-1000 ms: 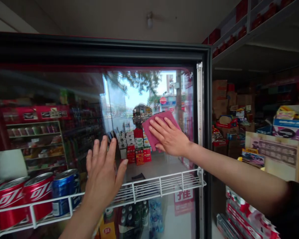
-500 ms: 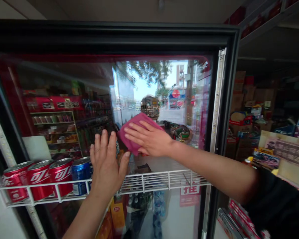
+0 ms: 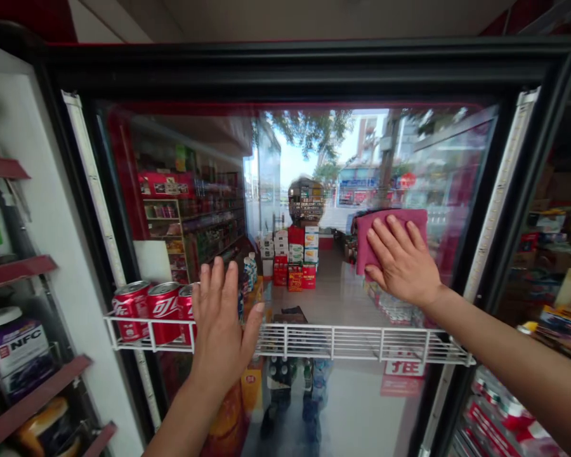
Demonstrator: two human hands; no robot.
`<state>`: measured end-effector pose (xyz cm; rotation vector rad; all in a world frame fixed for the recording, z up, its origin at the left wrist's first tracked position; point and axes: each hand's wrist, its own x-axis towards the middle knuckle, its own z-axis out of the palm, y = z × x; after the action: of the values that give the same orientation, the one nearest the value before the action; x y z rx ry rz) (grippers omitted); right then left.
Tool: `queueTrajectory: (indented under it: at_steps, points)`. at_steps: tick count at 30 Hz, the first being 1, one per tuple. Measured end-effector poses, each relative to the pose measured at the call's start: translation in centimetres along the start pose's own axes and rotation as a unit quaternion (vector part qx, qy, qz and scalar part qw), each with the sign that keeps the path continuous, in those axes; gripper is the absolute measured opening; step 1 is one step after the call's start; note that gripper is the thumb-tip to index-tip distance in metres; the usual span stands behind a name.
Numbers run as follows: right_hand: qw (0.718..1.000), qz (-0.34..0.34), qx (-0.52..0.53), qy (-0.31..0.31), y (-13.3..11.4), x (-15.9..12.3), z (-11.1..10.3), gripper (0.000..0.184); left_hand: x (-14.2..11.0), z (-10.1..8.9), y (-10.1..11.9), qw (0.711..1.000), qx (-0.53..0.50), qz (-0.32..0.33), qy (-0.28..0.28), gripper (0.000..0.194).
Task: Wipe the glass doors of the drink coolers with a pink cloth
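Observation:
My right hand [image 3: 402, 260] lies flat on a folded pink cloth [image 3: 368, 244], pressing it against the glass pane [image 3: 342, 311] of a door, right of the middle. The thumb sits at the cloth's lower left edge. Palm forward and fingers stretched upward, my left hand [image 3: 223, 324] holds nothing. It is in front of the white wire rack [image 3: 309, 343]; whether it touches the glass or the rack I cannot tell. Red cans [image 3: 164, 311] stand in the rack's left end, partly hidden behind this hand.
A black door frame [image 3: 285, 73] surrounds the glass, with light strips [image 3: 499, 197] down both sides. At left, shelves hold a purple-labelled NFC bottle [image 3: 16, 349]. Packaged goods [image 3: 509, 412] stand at lower right. Street and shop scenery shows in the pane.
My right hand has moved the cloth rightward across the glass. The view has swung left, showing the side shelves. My left hand now covers the blue can and part of a red one.

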<state>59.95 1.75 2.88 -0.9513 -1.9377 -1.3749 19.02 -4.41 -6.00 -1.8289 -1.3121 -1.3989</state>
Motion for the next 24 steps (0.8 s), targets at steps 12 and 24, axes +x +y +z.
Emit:
queueTrajectory:
  at_steps: [12, 24]
  points:
    - [0.985, -0.118, 0.122, -0.044, -16.8, 15.9, 3.1, 0.087, -4.9, -4.7, -5.6, 0.999, 0.035, -0.027, -0.026, 0.091]
    - [0.914, -0.399, 0.019, -0.068, -29.5, 29.3, 5.9, 0.066, -5.9, -8.0, -10.7, 0.995, 0.055, -0.066, -0.044, 0.093]
